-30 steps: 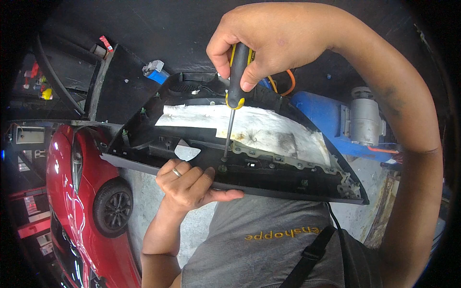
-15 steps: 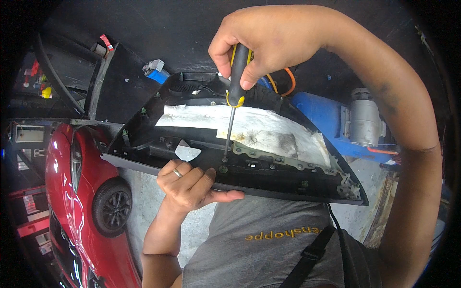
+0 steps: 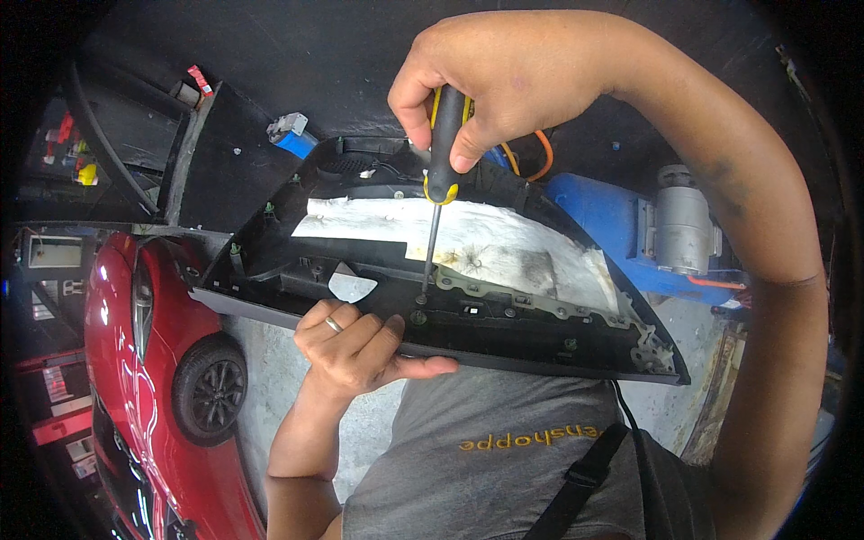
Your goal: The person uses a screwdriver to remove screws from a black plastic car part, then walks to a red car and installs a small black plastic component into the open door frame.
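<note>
Car workshop: red car (image 3: 148,360), screwdriver (image 3: 445,144).

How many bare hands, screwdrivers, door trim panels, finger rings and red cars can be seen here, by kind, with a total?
Bare hands, left hand and right hand: 2
Screwdriver: 1
Door trim panel: 1
Finger ring: 1
Red car: 1
Total: 6

I can see yellow lettering (image 3: 531,440) across the grey shirt (image 3: 432,486), near a black strap (image 3: 585,474); other print is too small to read.
</note>
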The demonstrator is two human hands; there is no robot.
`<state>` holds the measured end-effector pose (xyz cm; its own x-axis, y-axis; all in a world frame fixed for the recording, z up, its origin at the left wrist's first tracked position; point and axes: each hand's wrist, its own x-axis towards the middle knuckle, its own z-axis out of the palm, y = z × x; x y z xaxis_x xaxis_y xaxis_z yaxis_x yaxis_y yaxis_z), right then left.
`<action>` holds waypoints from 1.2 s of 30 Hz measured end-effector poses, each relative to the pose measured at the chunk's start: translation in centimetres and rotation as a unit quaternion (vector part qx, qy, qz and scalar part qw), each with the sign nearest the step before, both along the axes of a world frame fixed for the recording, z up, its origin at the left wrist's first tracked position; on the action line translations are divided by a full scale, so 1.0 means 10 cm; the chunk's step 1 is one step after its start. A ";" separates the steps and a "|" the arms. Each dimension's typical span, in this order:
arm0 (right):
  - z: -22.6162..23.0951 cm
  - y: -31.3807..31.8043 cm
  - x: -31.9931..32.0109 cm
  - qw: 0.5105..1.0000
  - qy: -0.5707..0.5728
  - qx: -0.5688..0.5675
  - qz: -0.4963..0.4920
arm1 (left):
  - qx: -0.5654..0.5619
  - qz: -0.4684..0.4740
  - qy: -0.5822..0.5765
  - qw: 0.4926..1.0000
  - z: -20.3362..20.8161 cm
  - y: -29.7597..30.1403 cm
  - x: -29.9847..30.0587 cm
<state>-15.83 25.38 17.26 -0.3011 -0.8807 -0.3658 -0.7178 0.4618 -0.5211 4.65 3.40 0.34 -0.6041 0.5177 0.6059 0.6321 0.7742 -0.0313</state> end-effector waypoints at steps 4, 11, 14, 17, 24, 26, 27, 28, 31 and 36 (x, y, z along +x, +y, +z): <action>0.02 0.01 0.01 1.000 -0.003 -0.004 -0.005 | 0.001 -0.002 0.003 1.000 -0.01 -0.01 -0.01; 0.04 -0.02 0.02 1.000 -0.018 0.011 -0.011 | -0.002 0.000 0.003 1.000 -0.01 -0.02 0.00; -0.03 0.05 0.00 0.997 0.011 -0.070 0.036 | 0.000 -0.001 -0.003 1.000 -0.01 -0.02 0.00; -0.20 0.28 -0.07 0.982 0.055 -0.160 0.083 | 0.001 -0.010 0.001 1.000 0.00 0.01 -0.03; -0.17 0.15 -0.16 0.993 0.054 -0.107 0.009 | 0.000 -0.007 0.002 1.000 0.01 -0.01 -0.02; -0.13 0.01 -0.22 0.997 0.056 -0.002 -0.046 | -0.001 -0.004 0.001 1.000 0.00 -0.01 -0.01; -0.11 0.00 -0.22 0.996 0.060 0.028 -0.064 | 0.000 -0.005 0.002 1.000 -0.01 -0.01 -0.02; -0.10 -0.01 -0.22 0.993 0.064 0.057 -0.082 | 0.002 -0.005 0.001 1.000 -0.01 -0.01 -0.01; -0.08 -0.05 -0.06 0.991 0.039 0.036 -0.121 | 0.004 0.002 -0.004 1.000 -0.02 -0.02 0.02; -0.56 0.13 -0.29 0.983 -0.008 -0.186 0.002 | 0.003 -0.009 0.001 1.000 0.00 0.00 -0.03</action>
<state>-18.76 26.65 11.68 -0.2937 -0.9556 -0.0237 -0.7096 0.2346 -0.6644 4.39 3.40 0.33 -0.5933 0.5242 0.6109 0.6458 0.7630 -0.0276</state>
